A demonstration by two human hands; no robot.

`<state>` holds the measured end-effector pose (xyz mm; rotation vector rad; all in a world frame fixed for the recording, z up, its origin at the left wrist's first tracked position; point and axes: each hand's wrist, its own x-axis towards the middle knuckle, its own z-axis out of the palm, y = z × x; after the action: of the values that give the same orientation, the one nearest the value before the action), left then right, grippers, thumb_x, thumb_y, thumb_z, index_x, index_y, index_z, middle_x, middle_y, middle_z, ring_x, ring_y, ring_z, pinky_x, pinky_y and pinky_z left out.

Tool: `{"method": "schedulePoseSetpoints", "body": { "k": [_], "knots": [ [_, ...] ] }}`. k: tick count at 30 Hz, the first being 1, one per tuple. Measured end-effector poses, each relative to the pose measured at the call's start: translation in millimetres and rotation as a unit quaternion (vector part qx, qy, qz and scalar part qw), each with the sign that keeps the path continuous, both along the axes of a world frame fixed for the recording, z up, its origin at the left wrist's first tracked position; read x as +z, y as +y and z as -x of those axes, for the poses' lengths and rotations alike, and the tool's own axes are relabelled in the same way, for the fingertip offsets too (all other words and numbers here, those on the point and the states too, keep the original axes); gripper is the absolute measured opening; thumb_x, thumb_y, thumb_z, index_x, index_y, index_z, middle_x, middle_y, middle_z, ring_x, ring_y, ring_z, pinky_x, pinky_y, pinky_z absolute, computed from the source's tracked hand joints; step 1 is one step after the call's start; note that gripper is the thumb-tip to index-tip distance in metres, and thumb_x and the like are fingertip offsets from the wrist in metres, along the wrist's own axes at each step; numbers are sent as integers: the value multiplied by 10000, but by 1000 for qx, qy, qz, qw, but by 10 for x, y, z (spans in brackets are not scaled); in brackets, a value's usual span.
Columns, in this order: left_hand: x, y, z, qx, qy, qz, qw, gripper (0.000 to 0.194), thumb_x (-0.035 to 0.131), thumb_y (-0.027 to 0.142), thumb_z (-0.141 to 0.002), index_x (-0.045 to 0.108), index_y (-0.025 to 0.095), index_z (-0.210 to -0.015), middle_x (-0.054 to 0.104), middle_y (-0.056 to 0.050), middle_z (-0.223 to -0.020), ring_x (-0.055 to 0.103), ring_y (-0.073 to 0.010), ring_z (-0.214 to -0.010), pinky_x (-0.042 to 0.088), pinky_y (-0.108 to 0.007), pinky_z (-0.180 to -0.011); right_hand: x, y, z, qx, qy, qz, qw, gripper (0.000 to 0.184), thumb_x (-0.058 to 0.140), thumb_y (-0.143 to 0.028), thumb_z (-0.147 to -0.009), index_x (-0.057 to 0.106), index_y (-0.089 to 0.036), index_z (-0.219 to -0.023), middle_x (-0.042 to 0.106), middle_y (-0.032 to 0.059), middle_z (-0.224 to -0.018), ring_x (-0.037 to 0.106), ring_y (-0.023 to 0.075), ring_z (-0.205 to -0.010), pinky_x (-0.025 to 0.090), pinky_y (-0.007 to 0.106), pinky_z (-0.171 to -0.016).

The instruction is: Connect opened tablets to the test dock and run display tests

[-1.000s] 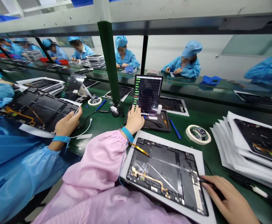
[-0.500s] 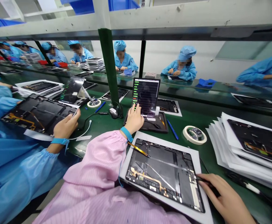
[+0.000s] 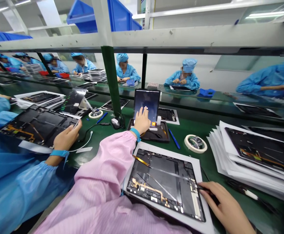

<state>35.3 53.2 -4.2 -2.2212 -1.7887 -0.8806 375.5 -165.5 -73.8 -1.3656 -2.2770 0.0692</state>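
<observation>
We have our left hand [image 3: 142, 121] stretched forward, its grip spread, with the fingertips [image 3: 145, 110] touching the lower part of the upright tablet screen [image 3: 147, 104]; that screen stands in a dark cradle [image 3: 156, 134] on the green worktop [image 3: 193, 125], just beyond and below the palm. Our right hand [image 3: 226, 209] lies near us at the right, its grip pinching a thin dark tool [image 3: 205, 189] whose tip touches the right edge of the opened tablet [image 3: 166, 183]. That tablet lies flat, back side up, on a white sheet [image 3: 200, 172], just left of the right grip and below the left forearm's pink sleeve [image 3: 108, 172]. A gold flex strip [image 3: 140, 160] sticks out from its far left corner, near the left wrist's blue band [image 3: 135, 134]. Beyond the right grip a tape roll [image 3: 195, 143] rests on the worktop, with a blue pen [image 3: 174, 139] between it and the cradle. To the right of that grip sits a stack of tablets on white sheets [image 3: 254, 152]. Left of our left arm, a co-worker's hand [image 3: 65, 138] in a blue sleeve holds another opened tablet [image 3: 37, 125].
</observation>
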Motion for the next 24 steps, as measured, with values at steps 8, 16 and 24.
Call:
{"method": "schedulePoseSetpoints", "body": {
  "k": [8,16,24],
  "knots": [
    [80,-842,-501,-170,-20,69,983,215,437,216,-863,593,158,-1000,642,-84,-988,578,-205,-936,466,-329,-856,75,20,19,39,-74,-70,994,294,428,-396,-959,641,-222,-1065,640,48,-861,634,170,-754,534,271,-666],
    [-298,-1091,-749,-323,52,146,933,347,480,446,-908,622,154,-787,634,-74,-839,567,-206,-832,438,-313,-735,327,-128,290,46,-184,-131,973,319,291,-142,-945,605,-125,-996,634,147,-986,627,225,-860,526,326,-702],
    [-429,-988,-694,-322,-54,251,911,354,457,489,-902,570,187,-757,622,-2,-695,541,-148,-622,317,-258,-554,466,-42,223,-35,-163,51,985,268,492,-288,-914,556,-186,-1154,620,74,-916,598,220,-856,503,333,-722]
  ]
}}
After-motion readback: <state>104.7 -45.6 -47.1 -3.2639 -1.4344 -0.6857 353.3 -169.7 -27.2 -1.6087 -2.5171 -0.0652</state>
